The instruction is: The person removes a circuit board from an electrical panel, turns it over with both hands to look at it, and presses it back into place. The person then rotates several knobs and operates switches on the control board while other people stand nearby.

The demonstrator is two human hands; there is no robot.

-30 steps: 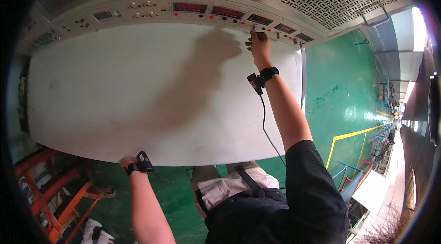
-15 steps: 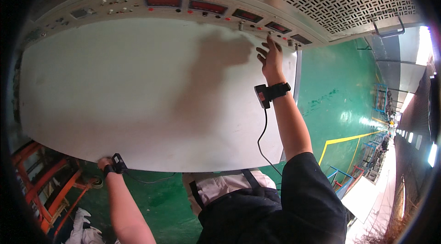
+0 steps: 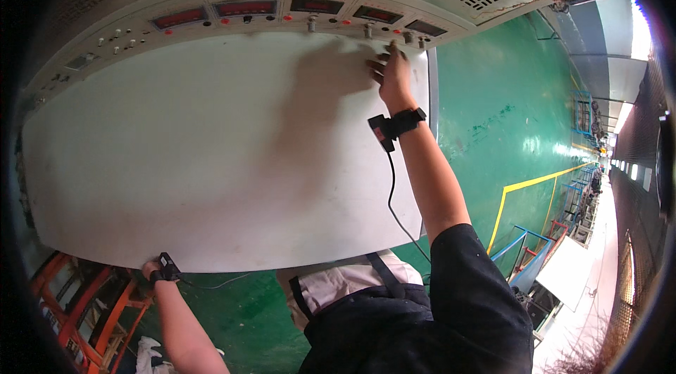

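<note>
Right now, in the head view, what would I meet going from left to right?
Orange rack → left hand gripping the edge of the white machine top → right hand by the control panel → green floor → blue frames.

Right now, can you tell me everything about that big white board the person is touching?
The big white panel is a wide, smooth sheet that looks like painted metal, plain and a little smudged. It lies below a grey control strip with red displays, small knobs and switches. Its edges look curved, but that is the lens. The right hand rests near its top right corner, and the left hand grips its bottom edge. A shadow of the arm falls across it.
</note>
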